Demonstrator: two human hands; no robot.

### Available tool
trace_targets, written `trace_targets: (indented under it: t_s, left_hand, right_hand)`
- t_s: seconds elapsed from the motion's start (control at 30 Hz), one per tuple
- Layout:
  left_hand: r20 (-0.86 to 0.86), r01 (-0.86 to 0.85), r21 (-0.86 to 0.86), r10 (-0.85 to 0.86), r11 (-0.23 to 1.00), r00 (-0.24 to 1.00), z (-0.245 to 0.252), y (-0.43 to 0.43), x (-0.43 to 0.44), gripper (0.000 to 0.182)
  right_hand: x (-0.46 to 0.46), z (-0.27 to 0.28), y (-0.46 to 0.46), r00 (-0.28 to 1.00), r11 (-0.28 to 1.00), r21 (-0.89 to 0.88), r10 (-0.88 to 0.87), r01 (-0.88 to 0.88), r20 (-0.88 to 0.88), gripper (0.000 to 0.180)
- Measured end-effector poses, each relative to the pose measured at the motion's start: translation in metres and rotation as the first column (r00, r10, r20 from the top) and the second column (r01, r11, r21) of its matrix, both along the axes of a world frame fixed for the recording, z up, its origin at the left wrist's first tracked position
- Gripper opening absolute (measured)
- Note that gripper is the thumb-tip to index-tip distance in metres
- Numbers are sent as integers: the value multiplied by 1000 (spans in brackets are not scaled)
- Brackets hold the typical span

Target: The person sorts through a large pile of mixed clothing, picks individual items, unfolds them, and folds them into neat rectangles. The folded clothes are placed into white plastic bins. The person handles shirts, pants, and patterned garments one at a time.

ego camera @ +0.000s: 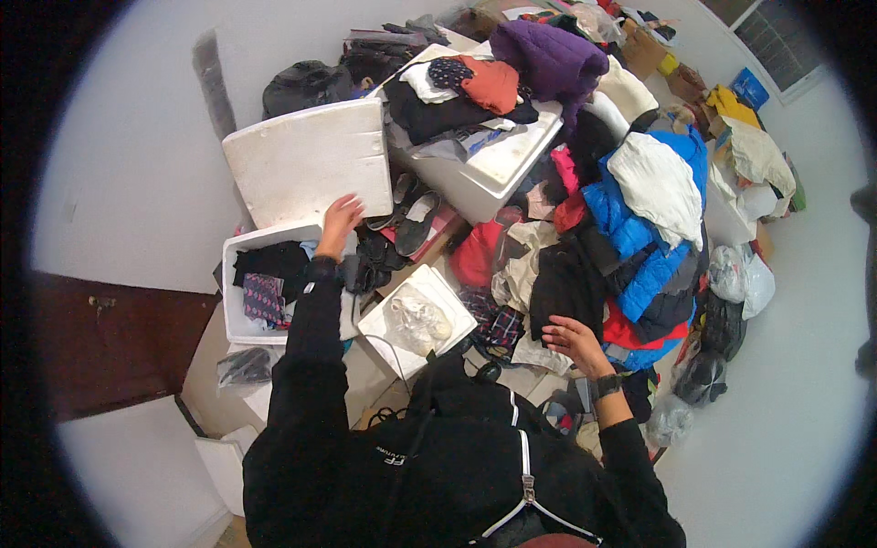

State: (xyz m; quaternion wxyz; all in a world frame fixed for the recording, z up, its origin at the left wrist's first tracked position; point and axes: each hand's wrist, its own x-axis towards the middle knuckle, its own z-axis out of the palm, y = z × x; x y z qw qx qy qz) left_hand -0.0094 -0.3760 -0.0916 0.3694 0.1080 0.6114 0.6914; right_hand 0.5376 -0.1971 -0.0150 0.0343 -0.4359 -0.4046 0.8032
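Over the gap between a white foam box and a pair of dark shoes, my left hand is raised in front of an upright foam lid, fingers apart and holding nothing. Dark clothing and a patterned cloth lie inside that box. My right hand hangs with spread fingers beside a black garment on the clothes heap; whether it touches the garment I cannot tell. Between my arms, white shoes in clear plastic rest on a smaller foam piece.
A large foam box bears piled clothes and a purple garment near it. At the right lie a blue puffer jacket under a white cloth, and several plastic bags. A brown door stands at the left.
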Motion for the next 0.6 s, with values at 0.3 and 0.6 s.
trace_targets:
  t_s: [0.3, 0.6]
  left_hand:
    - [169, 176, 100, -191, 979, 967, 35, 306, 29, 39]
    - [193, 138, 21, -140, 990, 971, 22, 420, 31, 55]
  right_hand:
    - [79, -35, -27, 934, 931, -93, -346, 354, 92, 35]
    - [137, -42, -87, 773, 758, -161, -602, 632, 202, 36]
